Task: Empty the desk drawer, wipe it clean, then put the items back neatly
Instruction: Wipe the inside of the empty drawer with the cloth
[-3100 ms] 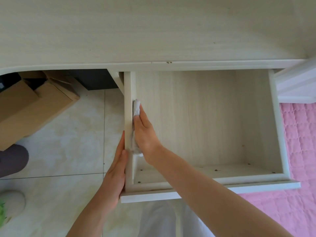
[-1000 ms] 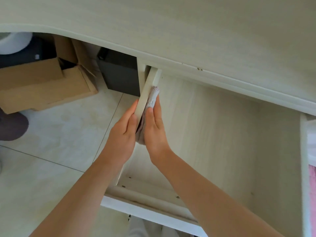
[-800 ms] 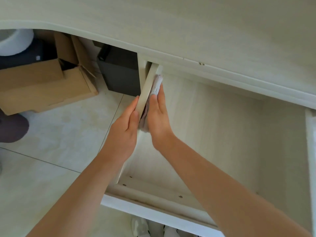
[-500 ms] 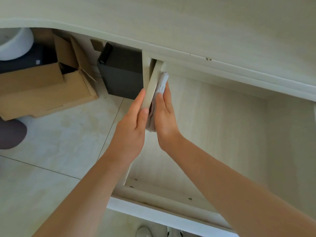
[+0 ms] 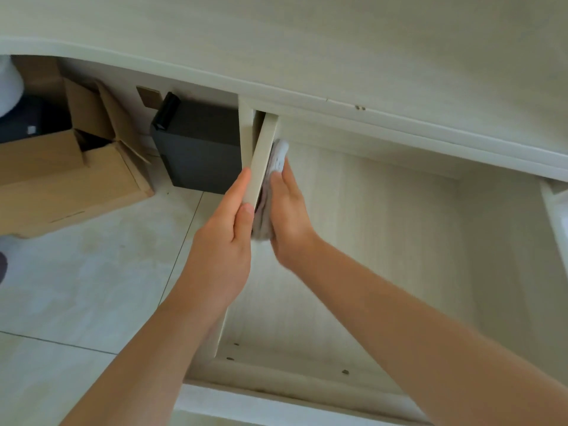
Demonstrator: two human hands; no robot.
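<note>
The pale wooden drawer point(image 5: 384, 229) is pulled out from under the desk top point(image 5: 307, 41) and holds no items. My right hand point(image 5: 289, 216) presses a light grey cloth point(image 5: 270, 186) flat against the inner face of the drawer's left side wall point(image 5: 262, 155). My left hand point(image 5: 224, 250) rests on the outer face of that same wall, thumb over its top edge, fingers straight. Most of the cloth is hidden between my right palm and the wall.
Under the desk to the left stand a black box point(image 5: 199, 149) and an open cardboard box point(image 5: 67, 176) on the pale tiled floor point(image 5: 92, 272). A white round object point(image 5: 7, 84) shows at the far left edge.
Both hands have slid along the left side wall toward the back of the drawer, the cloth going with my right hand. The camera view has tilted and drawn closer.
</note>
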